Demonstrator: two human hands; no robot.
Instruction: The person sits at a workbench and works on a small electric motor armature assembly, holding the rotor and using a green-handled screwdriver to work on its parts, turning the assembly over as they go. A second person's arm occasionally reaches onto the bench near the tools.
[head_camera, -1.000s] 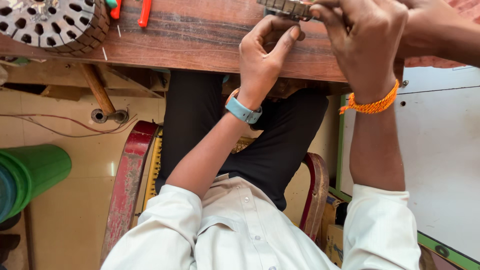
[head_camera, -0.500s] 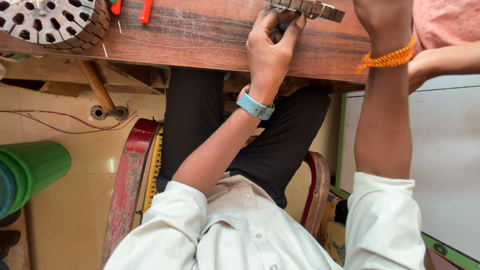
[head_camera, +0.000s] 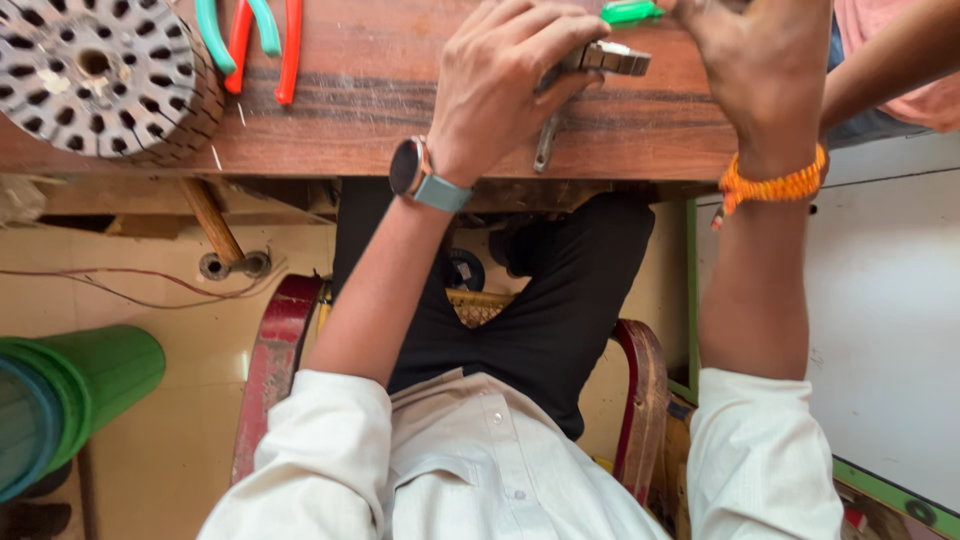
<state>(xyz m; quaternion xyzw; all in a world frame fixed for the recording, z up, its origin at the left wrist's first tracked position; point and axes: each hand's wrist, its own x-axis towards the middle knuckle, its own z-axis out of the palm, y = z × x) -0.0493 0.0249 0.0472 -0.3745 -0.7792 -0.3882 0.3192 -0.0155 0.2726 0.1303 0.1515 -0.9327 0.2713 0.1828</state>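
Note:
My left hand, with a dark watch on a light blue strap, is closed over a small grey metal tool at the front of the wooden table. A thin metal part hangs down below the fingers over the table edge. My right hand, with an orange thread on its wrist, rests on the table just right of the tool. Its fingers run out of the top of the view. A small green object lies just above the tool.
A round perforated metal disc sits on the table's left end, with green-handled and red-handled pliers beside it. Another person's arm in pink is at top right. A green cylinder lies on the floor at left, and a white board stands at right.
The view has tipped to show more of the table. My right hand let go of the metal tool and moved right. My left hand has closed over the tool.

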